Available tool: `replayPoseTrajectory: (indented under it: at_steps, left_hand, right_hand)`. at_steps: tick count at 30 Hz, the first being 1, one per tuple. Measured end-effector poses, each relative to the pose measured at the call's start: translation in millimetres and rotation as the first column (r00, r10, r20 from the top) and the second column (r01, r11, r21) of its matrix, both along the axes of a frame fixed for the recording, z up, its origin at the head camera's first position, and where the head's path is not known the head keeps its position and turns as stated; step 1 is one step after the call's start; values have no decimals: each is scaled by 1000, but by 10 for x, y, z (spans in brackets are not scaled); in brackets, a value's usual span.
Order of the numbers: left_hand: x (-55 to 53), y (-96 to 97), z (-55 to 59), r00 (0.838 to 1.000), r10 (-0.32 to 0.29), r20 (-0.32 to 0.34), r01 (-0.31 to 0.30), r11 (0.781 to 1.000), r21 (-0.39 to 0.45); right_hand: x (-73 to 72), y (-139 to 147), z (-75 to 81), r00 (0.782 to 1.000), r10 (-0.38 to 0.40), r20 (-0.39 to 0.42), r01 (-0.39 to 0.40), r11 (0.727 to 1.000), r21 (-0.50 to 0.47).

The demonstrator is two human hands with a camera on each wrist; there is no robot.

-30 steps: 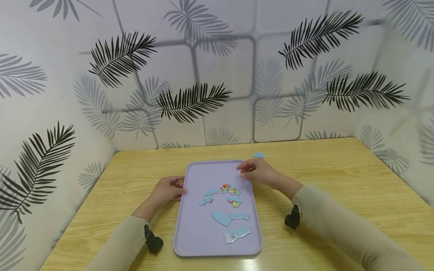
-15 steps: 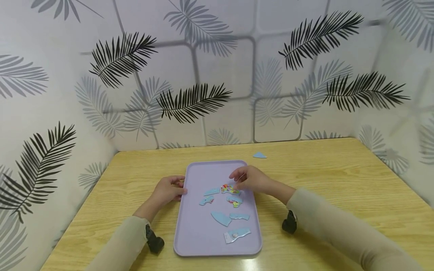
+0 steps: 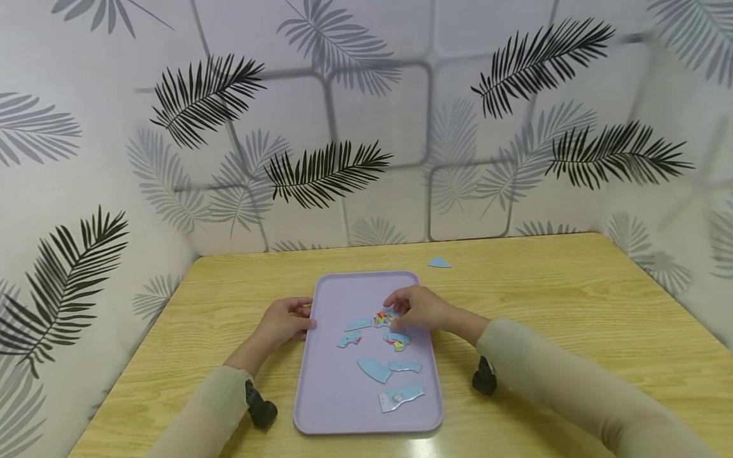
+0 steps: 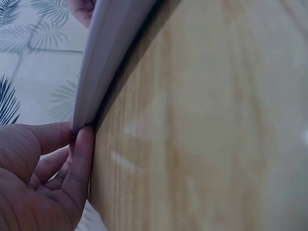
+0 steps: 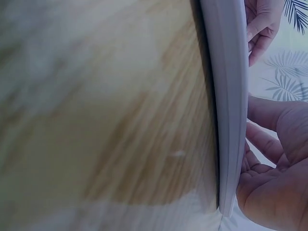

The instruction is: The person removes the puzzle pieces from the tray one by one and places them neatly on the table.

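The lilac tray (image 3: 338,407) lies flat; pale-blue pieces (image 3: 373,370), some brightly patterned, lie scattered on it.

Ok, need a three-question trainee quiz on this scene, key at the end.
1. Which hand pinches the rim of the lilac rectangular tray?
2. True or false: the flat light-blue triangular piece lies outside the tray, on the wood-grain table.
3. In the head view, what does the right hand partly hide? A) the triangular piece; B) a flat multicoloured piece; C) the tray's near edge.
Key: 1. the left hand; 2. true; 3. B.
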State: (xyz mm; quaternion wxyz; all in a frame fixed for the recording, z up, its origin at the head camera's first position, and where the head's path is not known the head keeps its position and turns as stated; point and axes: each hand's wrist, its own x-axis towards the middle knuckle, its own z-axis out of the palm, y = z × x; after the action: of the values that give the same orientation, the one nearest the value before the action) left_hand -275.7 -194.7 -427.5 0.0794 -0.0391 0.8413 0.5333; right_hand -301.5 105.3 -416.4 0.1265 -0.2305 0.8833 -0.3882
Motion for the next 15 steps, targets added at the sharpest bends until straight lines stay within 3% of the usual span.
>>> replayPoseTrajectory:
  at_steps: [15]
  left_hand:
    - [-8,-19,-17,1000,-8,-4,8,1000,3]
  right_hand:
    - [-3,-33,29,998,55,-14,-53,995,85]
